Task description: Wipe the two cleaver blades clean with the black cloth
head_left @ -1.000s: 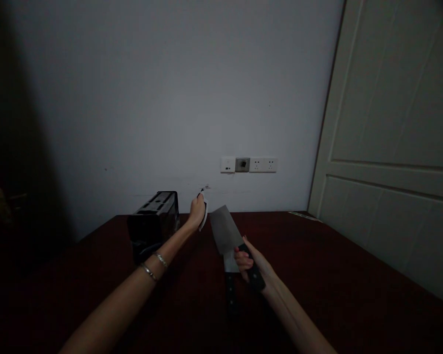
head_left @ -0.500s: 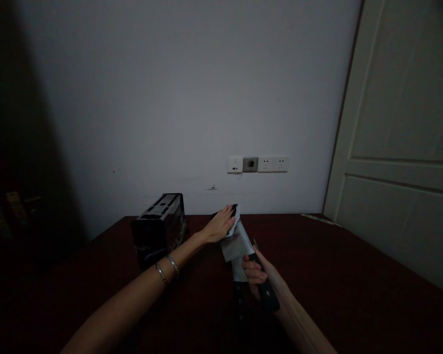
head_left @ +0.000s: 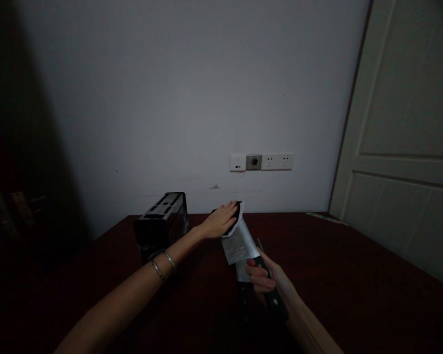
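My right hand (head_left: 264, 280) is wrapped round the black handle (head_left: 277, 306) of a cleaver, whose broad grey blade (head_left: 241, 246) points up and away to the left. My left hand (head_left: 221, 220) lies with fingers outstretched on a flat black piece with a white edge (head_left: 238, 226), which overlaps the far end of the blade; my thumb is hidden. Beneath the cleaver lies a second knife (head_left: 243, 271), with a pale blade and a dark riveted handle pointing toward me. Its far part is covered.
A black box-like holder with slots on top (head_left: 160, 226) stands left of my left forearm. The dark red tabletop (head_left: 317, 265) meets a pale wall with sockets (head_left: 276, 162). A thin strip (head_left: 327, 218) lies at the back right, near a white door (head_left: 402, 206).
The cleaver's handle and my right hand have shifted slightly right and toward me, and a bit more of the blade shows. My left hand stays on the black and white piece. The view has shifted slightly.
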`<state>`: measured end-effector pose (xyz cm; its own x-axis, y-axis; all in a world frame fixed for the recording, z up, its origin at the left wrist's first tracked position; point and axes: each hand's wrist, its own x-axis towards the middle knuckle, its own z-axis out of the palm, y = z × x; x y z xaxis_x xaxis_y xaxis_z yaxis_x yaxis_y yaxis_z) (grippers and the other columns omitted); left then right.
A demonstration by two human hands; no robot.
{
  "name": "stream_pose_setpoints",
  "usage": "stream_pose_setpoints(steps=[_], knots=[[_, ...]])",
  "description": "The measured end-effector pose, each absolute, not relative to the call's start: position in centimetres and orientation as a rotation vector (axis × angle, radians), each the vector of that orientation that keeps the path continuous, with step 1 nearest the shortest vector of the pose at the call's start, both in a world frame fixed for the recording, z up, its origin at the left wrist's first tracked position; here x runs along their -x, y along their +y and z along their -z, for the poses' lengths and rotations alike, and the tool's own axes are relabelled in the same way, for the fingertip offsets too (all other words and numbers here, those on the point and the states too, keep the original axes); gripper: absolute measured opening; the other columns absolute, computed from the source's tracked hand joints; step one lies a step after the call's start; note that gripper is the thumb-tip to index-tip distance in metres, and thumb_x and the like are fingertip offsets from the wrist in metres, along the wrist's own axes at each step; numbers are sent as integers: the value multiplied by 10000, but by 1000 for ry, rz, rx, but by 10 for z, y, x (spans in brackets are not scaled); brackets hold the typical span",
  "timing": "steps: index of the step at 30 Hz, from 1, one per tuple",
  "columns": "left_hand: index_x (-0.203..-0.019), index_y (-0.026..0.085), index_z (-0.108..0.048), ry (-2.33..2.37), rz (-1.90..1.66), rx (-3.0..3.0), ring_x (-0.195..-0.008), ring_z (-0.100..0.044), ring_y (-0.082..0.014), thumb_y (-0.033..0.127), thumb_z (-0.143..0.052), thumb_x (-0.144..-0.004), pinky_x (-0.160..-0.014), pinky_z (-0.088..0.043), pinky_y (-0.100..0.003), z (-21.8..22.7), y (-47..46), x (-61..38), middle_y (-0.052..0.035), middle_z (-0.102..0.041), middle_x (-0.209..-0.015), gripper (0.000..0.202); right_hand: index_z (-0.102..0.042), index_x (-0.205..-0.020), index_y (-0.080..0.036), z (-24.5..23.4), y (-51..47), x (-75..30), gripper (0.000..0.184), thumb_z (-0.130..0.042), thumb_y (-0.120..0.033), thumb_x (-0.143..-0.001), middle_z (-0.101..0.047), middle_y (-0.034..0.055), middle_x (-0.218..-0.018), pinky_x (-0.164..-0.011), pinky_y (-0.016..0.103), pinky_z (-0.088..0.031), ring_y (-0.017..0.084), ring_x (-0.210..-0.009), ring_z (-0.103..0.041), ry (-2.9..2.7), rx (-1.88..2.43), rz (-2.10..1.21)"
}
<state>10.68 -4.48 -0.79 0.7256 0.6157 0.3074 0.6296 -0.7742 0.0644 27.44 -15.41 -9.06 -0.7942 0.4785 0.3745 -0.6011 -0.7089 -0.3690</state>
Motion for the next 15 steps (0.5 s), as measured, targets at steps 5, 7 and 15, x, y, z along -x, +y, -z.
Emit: stream_pose_setpoints(steps=[5,7,15], knots=[[-1372,60,-152,-964,336,2835,-1330,25,-158,434,-116,-903,-1088,-77,-356,8,-44,-104,-118,-34,-1455,602,-569,-798,-65,93,-150,-275,334,-465,-376,-861,-397,-85,-493,-300,103,-213,-8,-298,-237,-693,-386,-2469],[-1374,61,-139,-935,321,2831,-1328,41,-154,438,-100,-902,-1088,-78,-354,9,-44,-103,-118,-19,-1454,605,-563,-791,-76,94,-150,-274,333,-473,-390,-853,-395,-89,-487,-295,107,-207,-5,-292,-230,-727,-397,-2476],[-1372,63,-140,-948,337,2873,-1326,32,-148,407,-118,-906,-1083,-73,-331,10,-49,-103,-127,-40,-1452,579,-524,-760,-99,93,-154,-271,333,-466,-414,-851,-359,-107,-472,-297,101,-193,-5,-287,-183,-712,-337,-2439]])
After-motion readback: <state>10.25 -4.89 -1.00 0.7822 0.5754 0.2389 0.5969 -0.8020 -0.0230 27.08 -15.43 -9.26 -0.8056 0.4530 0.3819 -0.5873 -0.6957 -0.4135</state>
